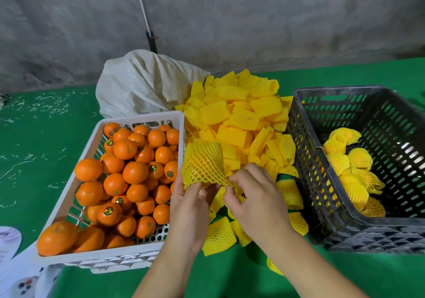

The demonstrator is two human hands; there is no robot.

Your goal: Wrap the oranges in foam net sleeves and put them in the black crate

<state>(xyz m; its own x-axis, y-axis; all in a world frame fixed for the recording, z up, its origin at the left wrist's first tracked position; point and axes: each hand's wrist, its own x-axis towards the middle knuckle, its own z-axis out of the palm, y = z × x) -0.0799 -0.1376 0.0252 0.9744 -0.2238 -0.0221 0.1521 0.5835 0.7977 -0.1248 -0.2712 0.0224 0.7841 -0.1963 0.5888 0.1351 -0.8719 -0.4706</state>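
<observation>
No readable text anywhere. Small round stickers [108, 210] on several oranges [135, 172] in white crate [142, 116], print too small to read. Printed paper [10, 235] at lower left blurred, illegible.

We see the black crate [345, 205] open on top, its far right half bare. Between it and the white basket [142, 118] the sleeve pile [241, 118] covers the table [41, 136].

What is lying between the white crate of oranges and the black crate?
In the head view, a pile of yellow foam net sleeves covers the green table between the white crate and the black crate.
</observation>
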